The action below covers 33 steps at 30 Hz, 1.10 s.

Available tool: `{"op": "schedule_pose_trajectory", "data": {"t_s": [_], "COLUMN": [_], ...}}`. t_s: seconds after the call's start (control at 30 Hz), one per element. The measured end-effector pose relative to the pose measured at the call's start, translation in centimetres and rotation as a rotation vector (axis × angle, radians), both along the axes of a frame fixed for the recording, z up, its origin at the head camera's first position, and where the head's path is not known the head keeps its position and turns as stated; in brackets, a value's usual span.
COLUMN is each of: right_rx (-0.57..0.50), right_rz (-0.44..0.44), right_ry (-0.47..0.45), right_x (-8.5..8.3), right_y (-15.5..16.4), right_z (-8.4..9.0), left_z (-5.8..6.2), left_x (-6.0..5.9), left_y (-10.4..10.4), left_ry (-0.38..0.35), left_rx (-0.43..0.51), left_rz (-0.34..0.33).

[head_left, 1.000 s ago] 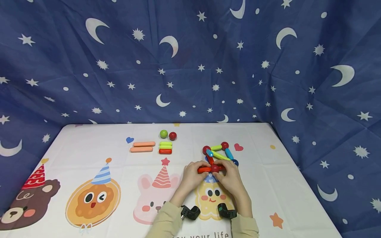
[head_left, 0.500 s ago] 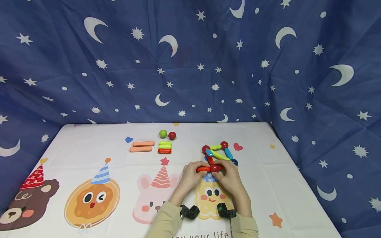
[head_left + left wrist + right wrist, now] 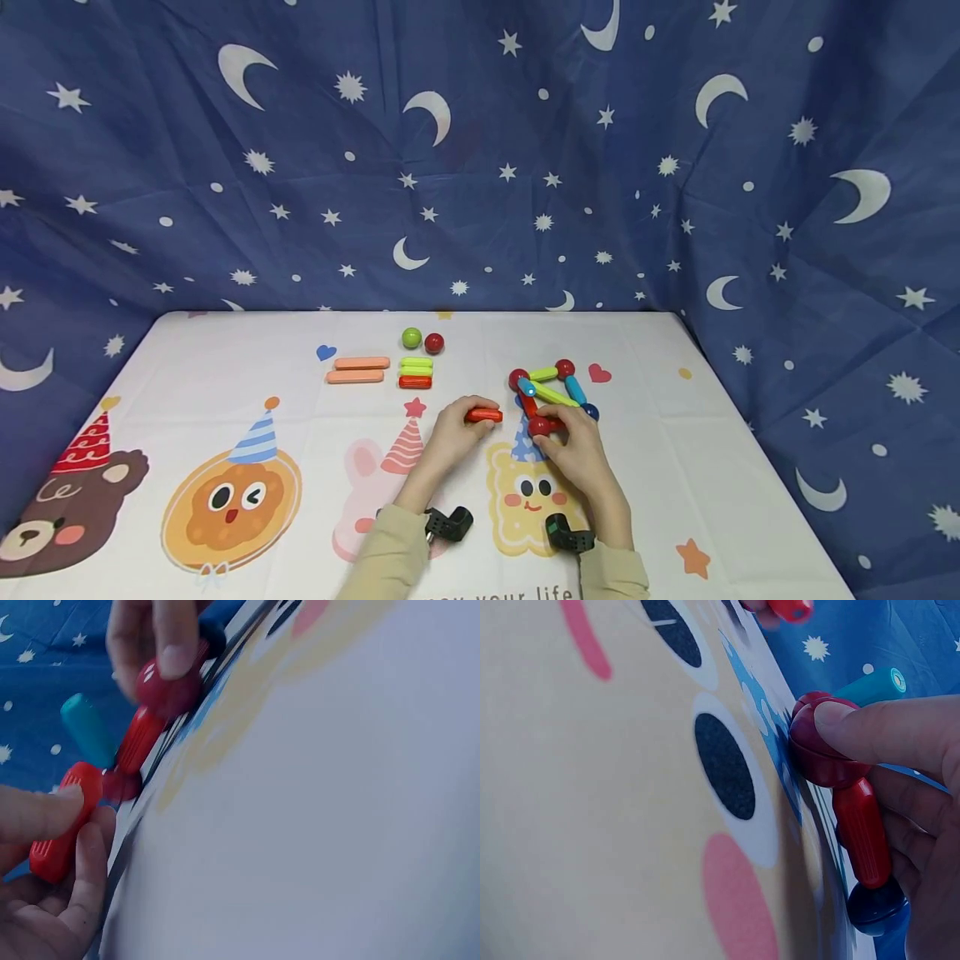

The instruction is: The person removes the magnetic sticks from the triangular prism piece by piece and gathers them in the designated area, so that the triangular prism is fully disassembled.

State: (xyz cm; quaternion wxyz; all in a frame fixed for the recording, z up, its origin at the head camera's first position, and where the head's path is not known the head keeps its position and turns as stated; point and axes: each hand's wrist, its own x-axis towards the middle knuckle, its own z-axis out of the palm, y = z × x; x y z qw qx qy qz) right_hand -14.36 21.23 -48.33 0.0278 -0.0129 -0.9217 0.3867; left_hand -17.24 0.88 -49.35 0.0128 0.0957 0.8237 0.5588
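Note:
My left hand (image 3: 452, 435) pinches a short red stick (image 3: 484, 415) between thumb and fingers, held apart from the built frame. In the left wrist view the same red rod (image 3: 56, 855) lies across the fingers. My right hand (image 3: 576, 442) grips a dark red ball (image 3: 538, 427) at the near corner of the frame, its thumb pressing the ball (image 3: 821, 761) in the right wrist view. From that ball a red stick (image 3: 862, 832) runs to a dark blue ball (image 3: 877, 907). Yellow-green sticks (image 3: 555, 393), a blue stick (image 3: 575, 388) and red balls (image 3: 566, 368) make up the rest.
Left of the frame lie two orange sticks (image 3: 360, 363), two yellow-green sticks (image 3: 416, 362) and a red stick (image 3: 416, 382). A green ball (image 3: 411, 337) and a red ball (image 3: 434, 342) sit behind them. A starry blue curtain (image 3: 480, 167) hangs behind the white tablecloth (image 3: 247, 350).
My left hand has moved left, away from the frame, taking the red stick off the near red ball. The right hand still holds that ball in nearly the same place.

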Motion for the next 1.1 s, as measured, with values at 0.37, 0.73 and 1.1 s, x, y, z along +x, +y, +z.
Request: {"op": "schedule_pose_trajectory", "data": {"t_s": [0.37, 0.73, 1.1], "right_rx": [0.023, 0.022, 0.023], "right_rz": [0.015, 0.010, 0.020], "right_ry": [0.012, 0.011, 0.028], "right_x": [0.0, 0.0, 0.1], "right_y": [-0.1, -0.1, 0.0], "right_z": [0.1, 0.0, 0.0], "left_z": [1.0, 1.0, 0.7], "left_x": [-0.9, -1.7, -1.9], "left_y": [-5.2, -9.0, -10.2], "left_ry": [-0.060, -0.164, -0.121], "left_rx": [-0.009, 0.056, -0.035], "left_rz": [0.125, 0.284, 0.339]}}
